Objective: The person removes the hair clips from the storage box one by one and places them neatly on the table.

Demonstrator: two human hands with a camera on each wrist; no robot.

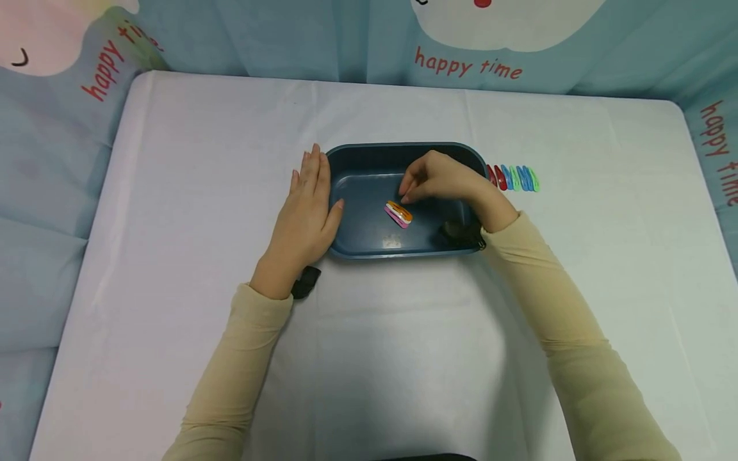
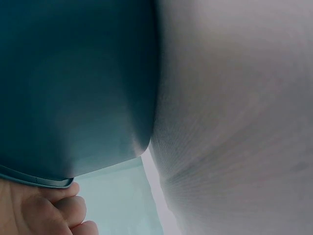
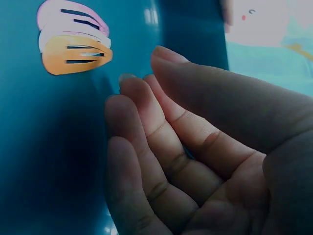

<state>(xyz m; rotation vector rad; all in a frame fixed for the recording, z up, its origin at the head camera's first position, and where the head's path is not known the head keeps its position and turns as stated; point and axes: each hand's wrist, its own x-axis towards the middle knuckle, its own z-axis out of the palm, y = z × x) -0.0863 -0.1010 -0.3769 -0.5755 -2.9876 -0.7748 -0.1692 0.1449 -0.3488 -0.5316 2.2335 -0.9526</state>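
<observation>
A dark blue rectangular tray [image 1: 369,246] stands on the table. On its floor lie an orange snap hair clip [image 3: 73,56], a white one [image 3: 48,40] and a pink one [image 3: 54,14], side by side and overlapping. My right hand [image 1: 441,179] is over the tray just right of these clips, fingers loosely bent. In the right wrist view a gap shows between thumb and fingertips, with nothing held. My left hand [image 1: 305,214] lies along the tray's left side, fingers straight and thumb over the rim.
Right of the tray, a row of several red, blue and green hair clips [image 1: 521,178] lies on the white tablecloth [image 1: 202,192], partly behind the right wrist. Black devices [image 1: 305,282] sit at both wrists. A light blue printed curtain [image 1: 288,38] surrounds the table's far and side edges.
</observation>
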